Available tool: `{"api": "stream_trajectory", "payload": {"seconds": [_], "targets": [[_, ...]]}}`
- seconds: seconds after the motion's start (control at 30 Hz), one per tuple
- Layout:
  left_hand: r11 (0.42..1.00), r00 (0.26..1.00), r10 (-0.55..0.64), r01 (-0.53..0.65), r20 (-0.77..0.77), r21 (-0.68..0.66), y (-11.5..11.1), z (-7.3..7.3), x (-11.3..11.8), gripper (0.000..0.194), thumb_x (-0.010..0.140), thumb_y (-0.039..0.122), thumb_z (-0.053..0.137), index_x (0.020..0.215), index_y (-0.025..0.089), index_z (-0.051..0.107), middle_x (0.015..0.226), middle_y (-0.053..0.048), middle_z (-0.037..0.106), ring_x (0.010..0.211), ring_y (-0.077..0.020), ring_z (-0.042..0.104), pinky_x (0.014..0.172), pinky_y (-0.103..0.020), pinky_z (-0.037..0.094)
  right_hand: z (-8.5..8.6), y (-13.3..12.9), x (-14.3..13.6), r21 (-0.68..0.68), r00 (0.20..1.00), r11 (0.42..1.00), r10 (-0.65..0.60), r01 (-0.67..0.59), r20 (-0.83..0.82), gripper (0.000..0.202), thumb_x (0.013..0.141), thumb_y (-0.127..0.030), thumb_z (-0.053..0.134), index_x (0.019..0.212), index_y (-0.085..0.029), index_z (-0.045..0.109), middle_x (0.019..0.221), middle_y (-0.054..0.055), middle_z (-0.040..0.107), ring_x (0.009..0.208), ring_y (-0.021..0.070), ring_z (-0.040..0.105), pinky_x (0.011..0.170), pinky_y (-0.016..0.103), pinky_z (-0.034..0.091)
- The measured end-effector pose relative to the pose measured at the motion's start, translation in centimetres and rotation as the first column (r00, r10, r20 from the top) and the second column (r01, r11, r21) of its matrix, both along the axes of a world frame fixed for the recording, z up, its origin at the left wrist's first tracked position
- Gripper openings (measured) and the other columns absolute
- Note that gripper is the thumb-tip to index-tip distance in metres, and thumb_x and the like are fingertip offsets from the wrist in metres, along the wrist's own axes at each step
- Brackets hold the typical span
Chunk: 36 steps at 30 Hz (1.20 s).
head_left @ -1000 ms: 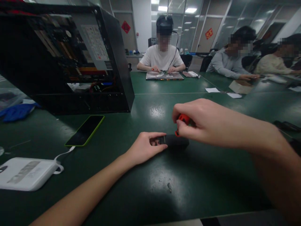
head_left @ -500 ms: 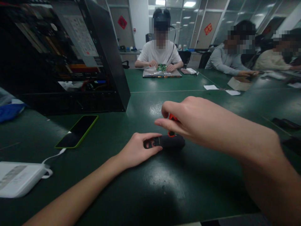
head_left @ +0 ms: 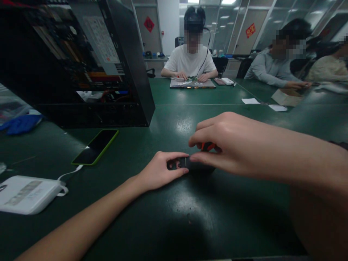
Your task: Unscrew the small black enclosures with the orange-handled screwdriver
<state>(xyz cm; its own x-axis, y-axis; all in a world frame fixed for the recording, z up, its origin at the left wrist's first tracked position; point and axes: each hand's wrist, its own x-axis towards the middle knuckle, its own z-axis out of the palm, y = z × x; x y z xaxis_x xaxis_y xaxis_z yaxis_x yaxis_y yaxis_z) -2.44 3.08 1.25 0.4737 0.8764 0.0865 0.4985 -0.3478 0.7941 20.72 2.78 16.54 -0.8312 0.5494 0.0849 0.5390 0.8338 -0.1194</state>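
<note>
A dark, elongated object (head_left: 199,166) lies on the green table, with a thin light line across it near its left end. My left hand (head_left: 157,172) grips that left end between thumb and fingers. Above its right part is my right hand (head_left: 217,139), its fingers curled round a small red and black tool (head_left: 208,146). Most of the tool is hidden by the fingers, and its lower end cannot be made out. My right thumb is at the top of the dark object.
An open black computer case (head_left: 136,72) stands at the back left. Before it lie a phone (head_left: 95,146) cabled to a white power bank (head_left: 29,194), and a blue item (head_left: 23,124). People sit across the green table (head_left: 174,95), one with a circuit board.
My right hand has come down onto the dark object, and its fingers have closed further over the red and black tool. My left hand keeps its grip. The whole view has shifted slightly.
</note>
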Motion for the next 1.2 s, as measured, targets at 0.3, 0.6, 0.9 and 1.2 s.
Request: {"api": "stream_trajectory", "payload": {"seconds": [0.3,0.6,0.9,1.2], "targets": [[0.998,1.000,-0.021,0.021,-0.010,0.051,0.0,-0.2,-0.2,0.041,0.090,0.034,0.078,0.129,0.022,0.075,0.096,-0.001,0.077,0.084,-0.0181,0.069,0.079,-0.030,0.052,0.1,-0.2,-0.5,-0.016,0.999,0.999,0.028,-0.029,-0.046,0.014,0.095,-0.022,0.061,0.099,-0.016,0.072,0.092,0.005,0.069,0.081,0.0165,0.058,0.069,0.029,0.036],[0.997,1.000,-0.014,0.015,-0.011,0.070,0.0,0.1,0.0,0.036,0.089,0.032,0.079,0.123,0.020,0.077,0.096,-0.002,0.078,0.083,-0.0193,0.070,0.080,-0.031,0.054,0.1,0.1,-0.7,-0.036,0.997,0.999,0.029,-0.032,-0.077,0.019,0.094,-0.013,0.058,0.104,-0.016,0.073,0.104,0.008,0.070,0.087,0.0168,0.059,0.072,0.029,0.038],[0.997,1.000,-0.025,0.025,-0.006,0.073,0.2,-0.2,-0.1,0.027,0.090,0.033,0.078,0.114,0.020,0.078,0.091,-0.001,0.075,0.081,-0.0179,0.068,0.079,-0.030,0.052,-0.4,0.1,-1.2,0.010,0.996,1.000,-0.017,0.018,-0.092,0.018,0.098,-0.017,0.057,0.085,-0.016,0.069,0.076,0.002,0.062,0.067,0.0127,0.049,0.064,0.030,0.030],[0.994,0.999,-0.039,0.040,-0.017,0.100,0.0,0.1,-0.1,0.029,0.091,0.034,0.077,0.116,0.020,0.077,0.089,-0.001,0.074,0.081,-0.0184,0.068,0.079,-0.031,0.053,0.0,-1.2,-0.5,-0.086,0.998,0.995,0.038,-0.043,-0.054,0.018,0.089,-0.009,0.062,0.100,-0.019,0.072,0.101,0.006,0.070,0.084,0.0162,0.058,0.068,0.028,0.036]]}}
